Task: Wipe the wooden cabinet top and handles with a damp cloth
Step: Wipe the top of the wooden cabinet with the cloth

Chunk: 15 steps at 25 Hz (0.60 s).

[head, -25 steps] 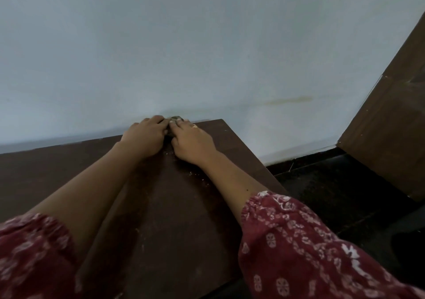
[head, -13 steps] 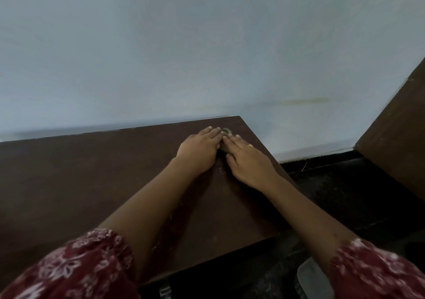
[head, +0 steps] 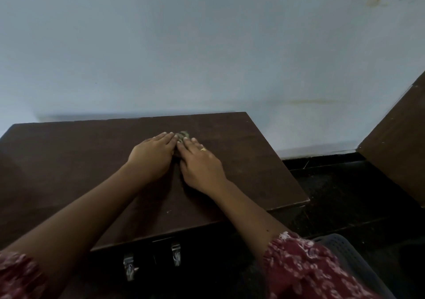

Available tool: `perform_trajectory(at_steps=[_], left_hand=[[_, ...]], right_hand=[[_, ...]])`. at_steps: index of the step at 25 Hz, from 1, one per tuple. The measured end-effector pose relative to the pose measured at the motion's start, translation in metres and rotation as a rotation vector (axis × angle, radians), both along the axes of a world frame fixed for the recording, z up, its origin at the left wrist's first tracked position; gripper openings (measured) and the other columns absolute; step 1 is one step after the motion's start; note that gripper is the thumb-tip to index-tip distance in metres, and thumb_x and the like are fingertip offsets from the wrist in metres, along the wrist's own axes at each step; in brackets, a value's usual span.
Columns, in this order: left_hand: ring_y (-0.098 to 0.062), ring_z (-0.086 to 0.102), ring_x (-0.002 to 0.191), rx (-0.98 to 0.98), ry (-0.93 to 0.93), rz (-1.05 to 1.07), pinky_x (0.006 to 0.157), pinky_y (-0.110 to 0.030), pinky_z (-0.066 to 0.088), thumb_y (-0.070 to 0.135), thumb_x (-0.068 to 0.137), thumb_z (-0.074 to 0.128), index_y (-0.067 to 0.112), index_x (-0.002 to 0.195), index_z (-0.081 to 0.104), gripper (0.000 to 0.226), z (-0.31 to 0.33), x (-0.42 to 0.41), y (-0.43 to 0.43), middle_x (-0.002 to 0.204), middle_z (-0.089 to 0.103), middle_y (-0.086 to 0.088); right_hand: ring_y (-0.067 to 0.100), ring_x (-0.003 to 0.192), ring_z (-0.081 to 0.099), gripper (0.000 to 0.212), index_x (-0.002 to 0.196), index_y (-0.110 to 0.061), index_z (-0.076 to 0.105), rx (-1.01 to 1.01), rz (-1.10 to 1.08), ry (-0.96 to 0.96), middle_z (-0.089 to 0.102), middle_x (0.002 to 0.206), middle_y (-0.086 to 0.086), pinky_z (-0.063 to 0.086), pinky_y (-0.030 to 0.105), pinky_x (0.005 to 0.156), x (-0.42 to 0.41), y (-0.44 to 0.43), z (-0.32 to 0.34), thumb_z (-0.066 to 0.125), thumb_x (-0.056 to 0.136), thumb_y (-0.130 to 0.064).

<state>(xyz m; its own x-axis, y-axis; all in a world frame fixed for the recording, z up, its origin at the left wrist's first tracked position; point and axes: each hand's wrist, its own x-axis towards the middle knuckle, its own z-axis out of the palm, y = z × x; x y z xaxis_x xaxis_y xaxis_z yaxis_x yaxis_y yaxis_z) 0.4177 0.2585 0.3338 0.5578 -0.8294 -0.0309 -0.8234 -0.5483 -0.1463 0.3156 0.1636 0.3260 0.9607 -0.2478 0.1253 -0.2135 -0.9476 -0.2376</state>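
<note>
1. Both hands have travelled together over the last second: they were pressed up in the far right corner against the pale blue-grey wall [head: 207, 45], and now they sit nearer the middle of the dark brown wooden cabinet top [head: 69, 160], a little back from its rear edge. I read that as a wiping stroke in progress, working leftward and away from the corner.
2. The left hand [head: 153, 155] lies flat, fingers extended and close together, palm down on the wood. The right hand [head: 200, 163], with a gold ring on one finger, lies the same way just beside it.
3. The small crumpled grey-green damp cloth [head: 182, 135] is pinned under the fingertips of both hands, only a bunched bit showing between and beyond them (neither hand is curled round it, so it is pressed rather than gripped).
4. The two shiny metal handles [head: 175, 254] on the dark cabinet front below the near edge look untouched, so that part of the job seems yet to come.
5. No open container shows; the cabinet is closed and its contents cannot be seen
</note>
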Motion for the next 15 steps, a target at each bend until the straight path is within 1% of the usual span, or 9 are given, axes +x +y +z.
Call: perform_trajectory(at_steps=[3,5,7,9,12,15], left_hand=[[-0.019,0.012,0.149,0.01,0.038,-0.017,0.122,-0.032,0.017,0.022,0.101,0.022,0.007,0.15,0.012,0.053,0.002,-0.024,0.007,0.161,0.011,-0.007],[-0.02,0.009,0.149,0.005,0.057,-0.08,0.122,-0.034,0.015,0.021,0.101,0.021,0.004,0.15,0.011,0.053,0.0,-0.038,-0.004,0.161,0.01,-0.009],[-0.02,0.005,0.15,0.002,0.084,-0.153,0.122,-0.035,0.014,0.021,0.101,0.02,0.003,0.15,0.008,0.054,-0.003,-0.055,-0.027,0.161,0.007,-0.01],[-0.02,0.004,0.15,-0.045,0.128,-0.172,0.122,-0.035,0.014,0.02,0.101,0.021,0.005,0.15,0.007,0.054,-0.002,-0.078,-0.055,0.161,0.006,-0.01],[-0.018,0.004,0.15,-0.119,0.184,-0.214,0.123,-0.031,0.011,0.017,0.1,0.025,0.009,0.151,0.007,0.054,0.008,-0.12,-0.092,0.162,0.004,-0.006],[-0.017,0.005,0.15,-0.155,0.225,-0.236,0.122,-0.031,0.01,0.016,0.1,0.024,0.01,0.151,0.009,0.054,0.008,-0.136,-0.113,0.162,0.005,-0.005]], right_hand=[[0.023,0.146,0.019,0.051,0.147,-0.014,0.025,-0.011,0.081,0.024,0.024,0.157,0.009,0.02,0.033,0.117,-0.03,-0.002,0.001,0.035,0.097,-0.021],[0.021,0.146,0.02,0.051,0.146,-0.015,0.026,-0.024,0.064,0.021,0.025,0.157,0.007,0.021,0.033,0.117,-0.053,-0.011,0.002,0.036,0.097,-0.021],[0.02,0.146,0.02,0.052,0.147,-0.015,0.026,-0.021,0.006,0.023,0.025,0.157,0.006,0.022,0.033,0.117,-0.077,-0.026,0.004,0.036,0.096,-0.022],[0.02,0.146,0.019,0.052,0.147,-0.016,0.024,-0.028,-0.077,0.037,0.024,0.157,0.005,0.022,0.033,0.118,-0.101,-0.045,0.005,0.035,0.096,-0.022],[0.02,0.146,0.019,0.054,0.148,-0.017,0.022,-0.043,-0.227,0.057,0.022,0.158,0.004,0.022,0.034,0.118,-0.135,-0.068,0.003,0.036,0.095,-0.021],[0.018,0.146,0.018,0.053,0.148,-0.017,0.021,-0.027,-0.346,0.047,0.021,0.158,0.0,0.023,0.031,0.116,-0.143,-0.076,0.0,0.033,0.096,-0.022]])
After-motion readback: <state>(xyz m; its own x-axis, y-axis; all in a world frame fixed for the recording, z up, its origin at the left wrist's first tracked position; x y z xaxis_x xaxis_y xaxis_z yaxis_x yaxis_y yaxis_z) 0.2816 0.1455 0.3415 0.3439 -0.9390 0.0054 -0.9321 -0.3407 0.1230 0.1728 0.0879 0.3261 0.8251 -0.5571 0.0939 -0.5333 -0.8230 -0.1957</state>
